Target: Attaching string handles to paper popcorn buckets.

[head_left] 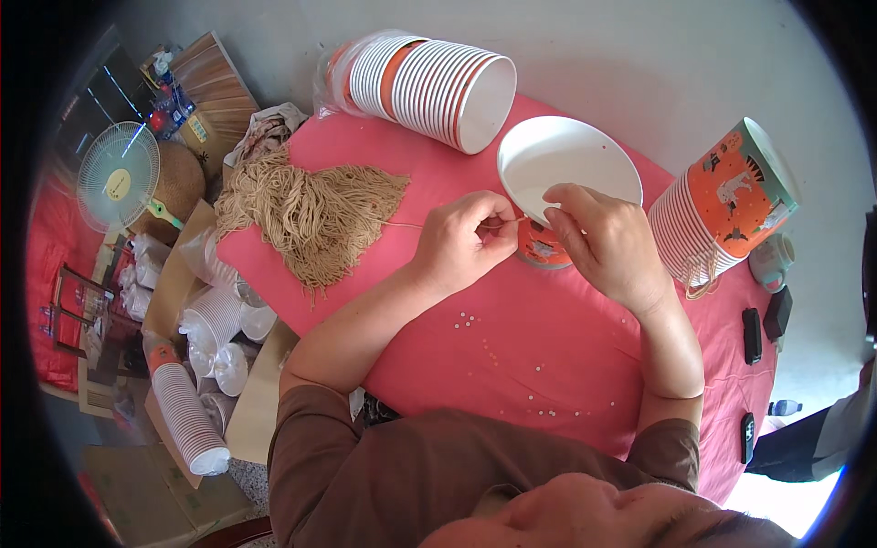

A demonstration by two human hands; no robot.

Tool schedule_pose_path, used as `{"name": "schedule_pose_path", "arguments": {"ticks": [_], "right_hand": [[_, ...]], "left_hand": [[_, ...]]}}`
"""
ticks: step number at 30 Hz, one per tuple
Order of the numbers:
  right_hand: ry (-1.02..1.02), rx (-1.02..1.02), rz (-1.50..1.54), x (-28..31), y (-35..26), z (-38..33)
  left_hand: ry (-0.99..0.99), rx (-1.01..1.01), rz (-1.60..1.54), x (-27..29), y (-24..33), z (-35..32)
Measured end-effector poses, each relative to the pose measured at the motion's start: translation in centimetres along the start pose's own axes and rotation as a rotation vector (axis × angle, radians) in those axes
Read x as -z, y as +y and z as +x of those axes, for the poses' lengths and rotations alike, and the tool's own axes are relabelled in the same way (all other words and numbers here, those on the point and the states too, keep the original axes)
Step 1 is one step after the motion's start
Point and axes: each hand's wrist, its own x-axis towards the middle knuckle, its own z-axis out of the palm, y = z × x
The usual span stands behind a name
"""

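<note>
While the left hand (461, 239) pinches a thin tan string (402, 225) between thumb and fingertips, its grip closed on the strand, the right hand (603, 242) curls over the rim of a paper cup (542, 248) and holds it steady, fingers wrapped on the cup's edge. The cup lies tilted on the pink desk (512, 347), its white inside (562, 164) facing up and its orange printed wall just showing under the two hands. The string runs from the left fingers toward the person's left and ends in a loose heap of the same tan strings (311, 215), which is spread on the desk near its far left corner.

Beyond the hands, a long stack of nested cups (429, 82) lies on its side at the far edge of the desk. A second stack of cups (722, 210), orange with pictures on it, lies on the person's right, with a few strings hanging by it. Small white dots (468, 320) are scattered over the cloth near the forearms. Two dark small devices (752, 334) sit at the right edge. Off the desk to the left stand more white cups (215, 320) in cardboard boxes, and a small fan (119, 175) farther out.
</note>
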Motion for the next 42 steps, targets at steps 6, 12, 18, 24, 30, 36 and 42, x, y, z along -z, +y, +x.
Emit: {"name": "schedule_pose_path", "arguments": {"ticks": [6,12,18,24,30,36,42], "right_hand": [[-0.123,-0.059,0.05,0.7,-0.3,-0.1],[-0.133,-0.044,0.051,0.4,-0.3,-0.4],[-0.133,-0.047,0.09,0.7,-0.8,-0.4],[-0.22,-0.095,0.179,1.4,-0.9,-0.3],[-0.271,-0.125,0.309,1.5,-0.3,-0.1],[-0.247,-0.139,0.341,1.3,0.3,0.0],[-0.33,-0.202,0.32,1.2,0.4,1.2]], "left_hand": [[0.01,0.044,-0.013,0.0,0.2,0.1],[0.04,0.028,-0.031,-0.3,0.3,0.1],[0.054,0.016,-0.051,-0.3,0.5,-0.1],[0.051,0.006,-0.045,-0.2,0.8,-0.4],[0.037,0.0,-0.021,-0.2,1.1,-0.5],[0.045,-0.009,-0.032,-0.3,1.3,-0.5],[0.043,-0.005,-0.037,-0.3,1.4,-0.5]]}}
